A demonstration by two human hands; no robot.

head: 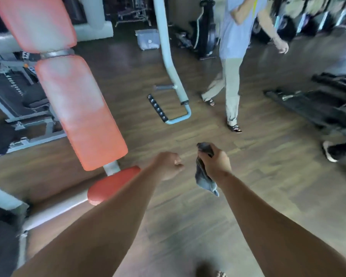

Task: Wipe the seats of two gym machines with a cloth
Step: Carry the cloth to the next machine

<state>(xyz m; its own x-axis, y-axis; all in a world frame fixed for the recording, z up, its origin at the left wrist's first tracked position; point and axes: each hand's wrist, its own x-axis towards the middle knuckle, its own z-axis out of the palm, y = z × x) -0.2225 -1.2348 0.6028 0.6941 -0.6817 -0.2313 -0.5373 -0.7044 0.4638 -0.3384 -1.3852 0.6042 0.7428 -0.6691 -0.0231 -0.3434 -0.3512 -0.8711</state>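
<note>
My right hand is closed on a grey-blue cloth that hangs down from my fist over the wooden floor. To its left, my left hand is curled into a loose fist with nothing in it. Behind my left forearm lies a small red-orange seat pad of a gym machine. A long orange back pad rises tilted above that seat, with a second orange pad higher up. Neither hand touches the seat.
A pale blue machine arm with a handle hangs ahead. A person in a blue shirt and light trousers walks on the floor beyond it. Dark equipment stands at the right, a weight stack frame at the left.
</note>
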